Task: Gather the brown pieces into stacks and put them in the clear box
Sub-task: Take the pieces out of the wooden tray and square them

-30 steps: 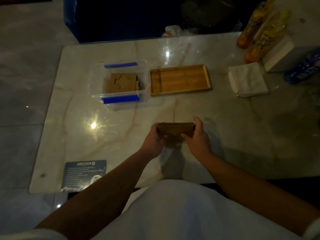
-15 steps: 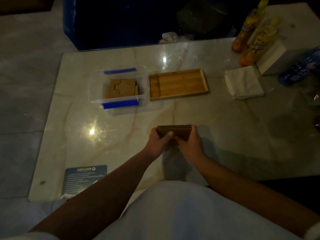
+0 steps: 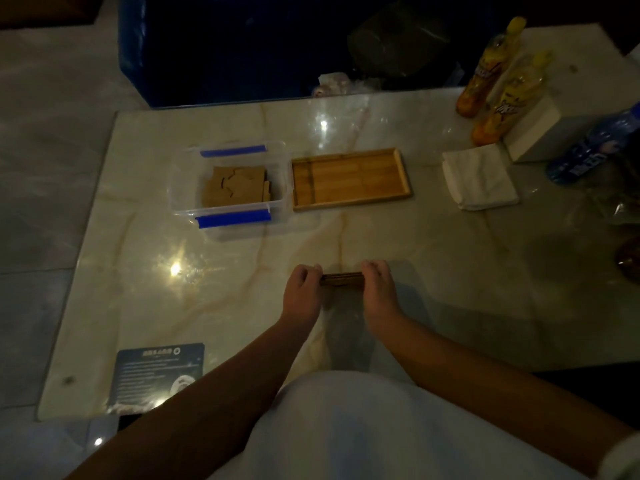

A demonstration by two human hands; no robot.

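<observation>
**Stack pinched end to end near the front edge**

Both hands hold a thin stack of brown pieces [image 3: 342, 279], flat, cardboard-like, seen edge-on as a dark layered strip, low over the surface near the middle of the front edge. Left hand [image 3: 300, 295] grips its left end, right hand [image 3: 378, 293] its right end; fingers curl down over the ends, closed on the stack. Can't tell whether the stack's underside touches the surface; the hands cover both ends.

Surface [image 3: 433, 244] is glossy pale marble w/ tan veins and bright light glints. Toward the back-left sits the clear box [image 3: 178, 188], thin see-through plastic w/ blue clips on front and back rims, holding more brown pieces w/ jigsaw-type notches. Just beside it on the right: a shallow rectangular wooden tray [image 3: 349, 176], slatted base, raised rim. Further right, a folded white cloth [image 3: 479, 176], soft and creased.

Back-right corner: two yellow-orange bottles [image 3: 504, 88] and a white box, dim. A blue bottle is cut off by the frame's right edge. A dark printed card [image 3: 157, 375] lies at the front-left corner, text too small to read.
</observation>
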